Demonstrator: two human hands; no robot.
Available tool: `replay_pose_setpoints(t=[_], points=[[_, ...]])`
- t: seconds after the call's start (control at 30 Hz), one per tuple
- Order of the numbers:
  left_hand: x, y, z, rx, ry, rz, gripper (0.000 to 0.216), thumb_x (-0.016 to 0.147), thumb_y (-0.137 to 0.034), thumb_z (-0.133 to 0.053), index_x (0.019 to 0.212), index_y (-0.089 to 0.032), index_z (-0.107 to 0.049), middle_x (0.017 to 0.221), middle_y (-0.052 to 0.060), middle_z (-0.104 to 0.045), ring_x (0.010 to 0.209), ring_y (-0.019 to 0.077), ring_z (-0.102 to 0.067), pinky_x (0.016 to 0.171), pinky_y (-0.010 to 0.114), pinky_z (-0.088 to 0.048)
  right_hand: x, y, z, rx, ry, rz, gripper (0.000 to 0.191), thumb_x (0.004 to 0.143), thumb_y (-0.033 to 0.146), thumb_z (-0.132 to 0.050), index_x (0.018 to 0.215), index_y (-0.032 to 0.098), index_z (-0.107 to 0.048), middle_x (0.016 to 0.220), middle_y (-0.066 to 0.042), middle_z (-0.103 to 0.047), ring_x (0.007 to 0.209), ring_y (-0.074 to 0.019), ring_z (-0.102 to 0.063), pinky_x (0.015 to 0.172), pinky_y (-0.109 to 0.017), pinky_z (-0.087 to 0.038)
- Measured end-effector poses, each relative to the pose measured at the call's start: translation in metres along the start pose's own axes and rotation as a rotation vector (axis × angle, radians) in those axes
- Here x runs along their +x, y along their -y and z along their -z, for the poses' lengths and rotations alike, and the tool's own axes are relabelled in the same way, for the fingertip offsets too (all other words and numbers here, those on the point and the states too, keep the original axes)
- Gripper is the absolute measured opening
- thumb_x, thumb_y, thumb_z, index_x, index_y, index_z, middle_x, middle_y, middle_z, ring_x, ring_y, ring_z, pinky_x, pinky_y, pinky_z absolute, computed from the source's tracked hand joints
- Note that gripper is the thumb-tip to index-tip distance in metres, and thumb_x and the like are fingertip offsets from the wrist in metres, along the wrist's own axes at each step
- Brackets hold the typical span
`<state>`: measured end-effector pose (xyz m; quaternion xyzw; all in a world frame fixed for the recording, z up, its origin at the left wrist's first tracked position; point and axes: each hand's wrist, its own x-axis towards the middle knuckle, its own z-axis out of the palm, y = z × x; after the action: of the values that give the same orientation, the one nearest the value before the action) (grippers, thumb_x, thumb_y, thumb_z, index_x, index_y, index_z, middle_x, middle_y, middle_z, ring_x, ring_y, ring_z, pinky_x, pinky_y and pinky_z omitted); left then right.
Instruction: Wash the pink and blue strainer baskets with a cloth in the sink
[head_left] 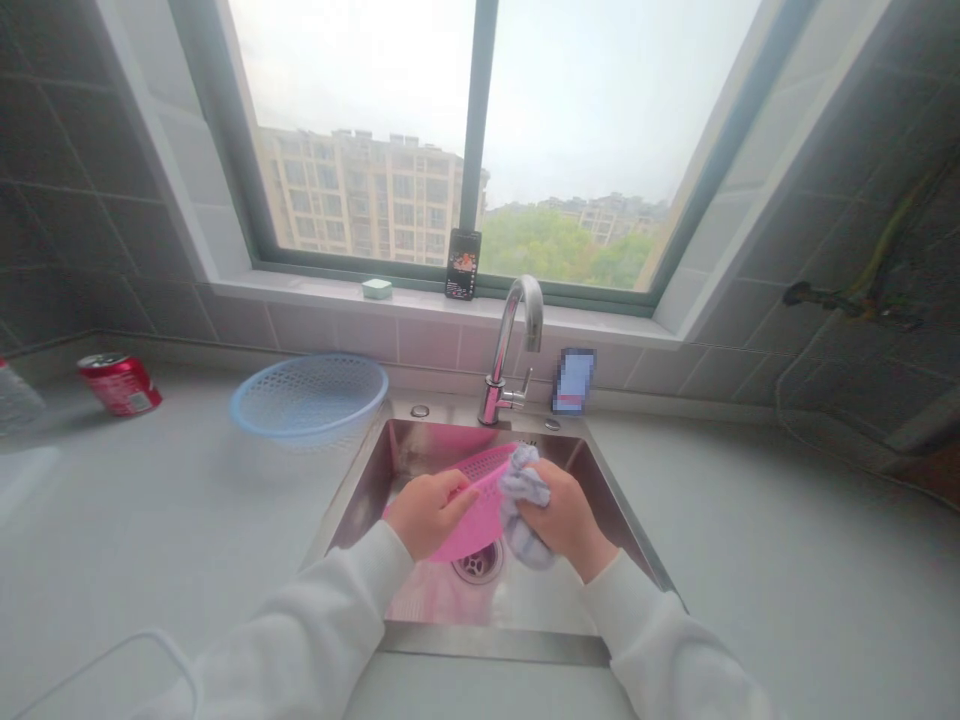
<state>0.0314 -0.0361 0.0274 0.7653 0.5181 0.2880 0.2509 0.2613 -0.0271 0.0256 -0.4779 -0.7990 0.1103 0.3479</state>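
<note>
Over the steel sink point(607, 500), my left hand point(429, 512) grips the rim of a pink perforated basket point(480, 500) that is tilted on its side. My right hand point(564, 520) is closed round a crumpled pale blue-and-white cloth point(521, 488) and presses it against the inside of the basket. The sink drain point(477, 566) lies just below the basket. Both wrists are in white sleeves.
A chrome faucet point(513, 345) rises behind the sink. A blue perforated basket point(309, 397) sits on the counter to the left, a red can point(120, 383) lies further left. A phone point(463, 264) and a small green item point(376, 289) stand on the windowsill.
</note>
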Motion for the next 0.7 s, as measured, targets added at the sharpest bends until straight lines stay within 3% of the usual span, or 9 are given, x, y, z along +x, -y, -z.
replay_pose_setpoints(t=[0.2,0.33,0.5,0.63,0.7], points=[[0.001,0.000,0.000,-0.143,0.025,-0.019,0.038,0.096,-0.044,-0.048,0.103,-0.020,-0.077,0.090,0.005,-0.080,0.081,0.0214,-0.070,0.070,0.027,-0.045,0.009,-0.031,0.011,-0.034,-0.085,-0.081,0.007,0.076,0.018,-0.055,0.073,0.024,-0.057,0.076,-0.001,-0.062,0.071,-0.0192,-0.059,0.070,-0.032,-0.045],[0.002,0.005,-0.002,-0.173,0.057,-0.039,0.036,0.097,-0.040,-0.044,0.098,-0.018,-0.072,0.083,0.003,-0.074,0.077,0.0197,-0.065,0.068,0.027,-0.044,0.009,-0.030,0.010,-0.058,-0.086,-0.069,0.008,0.076,0.017,-0.055,0.074,0.023,-0.059,0.079,-0.002,-0.063,0.074,-0.0193,-0.059,0.072,-0.032,-0.046],[0.003,0.004,-0.006,-0.097,0.074,0.030,0.024,0.094,-0.031,-0.041,0.082,-0.020,-0.058,0.073,0.000,-0.063,0.072,0.0184,-0.059,0.064,0.027,-0.037,0.001,-0.005,0.003,-0.074,-0.067,-0.028,0.009,0.074,0.017,-0.055,0.069,0.023,-0.053,0.074,-0.001,-0.058,0.070,-0.0186,-0.055,0.066,-0.030,-0.041],[0.001,-0.002,-0.007,-0.041,0.021,0.050,0.027,0.094,-0.029,-0.038,0.070,-0.022,-0.047,0.064,-0.002,-0.055,0.065,0.0170,-0.054,0.062,0.028,-0.031,-0.014,0.031,-0.011,-0.012,0.104,0.130,0.010,0.070,0.015,-0.057,0.071,0.024,-0.053,0.077,0.000,-0.060,0.067,-0.0167,-0.053,0.060,-0.027,-0.039],[0.001,-0.003,-0.006,-0.012,0.000,0.051,0.033,0.097,-0.036,-0.037,0.067,-0.023,-0.042,0.060,-0.002,-0.053,0.062,0.0168,-0.054,0.060,0.028,-0.029,-0.014,0.032,-0.011,0.026,0.144,0.154,0.010,0.070,0.016,-0.059,0.071,0.024,-0.054,0.079,-0.001,-0.061,0.069,-0.0172,-0.055,0.062,-0.027,-0.041]])
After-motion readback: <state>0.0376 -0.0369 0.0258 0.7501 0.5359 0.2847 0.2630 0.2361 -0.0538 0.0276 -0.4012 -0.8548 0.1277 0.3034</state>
